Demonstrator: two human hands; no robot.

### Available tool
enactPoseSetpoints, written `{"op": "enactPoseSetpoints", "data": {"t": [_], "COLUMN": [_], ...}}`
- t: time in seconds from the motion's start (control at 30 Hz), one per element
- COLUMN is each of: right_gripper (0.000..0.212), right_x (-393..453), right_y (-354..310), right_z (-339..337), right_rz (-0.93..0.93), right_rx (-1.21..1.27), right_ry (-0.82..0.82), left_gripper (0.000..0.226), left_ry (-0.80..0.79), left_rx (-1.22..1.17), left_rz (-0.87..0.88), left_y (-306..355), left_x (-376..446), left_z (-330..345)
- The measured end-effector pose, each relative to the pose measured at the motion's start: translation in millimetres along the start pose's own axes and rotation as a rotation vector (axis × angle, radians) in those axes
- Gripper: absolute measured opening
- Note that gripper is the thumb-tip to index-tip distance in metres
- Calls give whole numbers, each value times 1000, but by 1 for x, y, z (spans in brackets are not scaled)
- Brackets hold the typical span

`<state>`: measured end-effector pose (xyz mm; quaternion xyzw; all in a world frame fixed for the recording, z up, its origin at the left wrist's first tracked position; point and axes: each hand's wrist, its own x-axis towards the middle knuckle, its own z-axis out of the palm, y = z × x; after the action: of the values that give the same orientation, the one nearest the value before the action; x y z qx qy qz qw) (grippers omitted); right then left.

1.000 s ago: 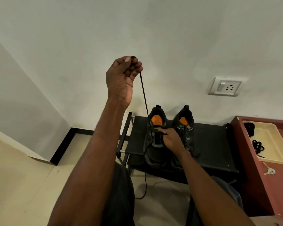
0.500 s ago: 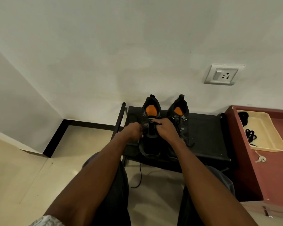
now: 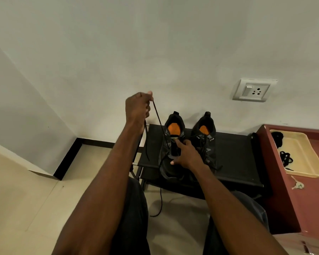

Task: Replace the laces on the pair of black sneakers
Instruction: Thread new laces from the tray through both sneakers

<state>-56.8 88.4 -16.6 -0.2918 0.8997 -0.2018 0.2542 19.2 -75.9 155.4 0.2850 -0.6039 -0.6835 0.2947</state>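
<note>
Two black sneakers with orange insoles stand side by side on a low black rack (image 3: 234, 159), heels to the wall. My left hand (image 3: 138, 109) is raised above and left of the left sneaker (image 3: 170, 144) and pinches a black lace (image 3: 159, 122) pulled taut from its eyelets. My right hand (image 3: 185, 153) rests on that sneaker's tongue, thumb and fingers spread over the upper. The right sneaker (image 3: 204, 137) still has a lace threaded through it. Another length of lace (image 3: 159, 205) hangs down to the floor in front of the rack.
A cream tray (image 3: 306, 162) holding coiled black laces (image 3: 285, 158) sits on a red-brown cabinet (image 3: 302, 203) at the right, with keys (image 3: 297, 184) beside it. A wall socket (image 3: 254, 90) is above the rack. My knees are close below the rack.
My left hand, which was down at the left sneaker half a second ago, has risen up and left, drawing the lace out. My right hand stays on the sneaker.
</note>
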Motion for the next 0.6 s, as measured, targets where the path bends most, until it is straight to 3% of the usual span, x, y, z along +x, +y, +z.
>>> {"op": "enactPoseSetpoints", "data": {"t": [0.6], "right_gripper": [107], "right_x": [1], "right_y": [0], "right_z": [10], "right_rz": [14], "right_rx": [-8], "right_ry": [25], "left_gripper": [35], "left_ry": [-2], "left_rx": [-99], "left_rz": [194], "left_y": [35], "left_x": [-4], "left_z": [20]}}
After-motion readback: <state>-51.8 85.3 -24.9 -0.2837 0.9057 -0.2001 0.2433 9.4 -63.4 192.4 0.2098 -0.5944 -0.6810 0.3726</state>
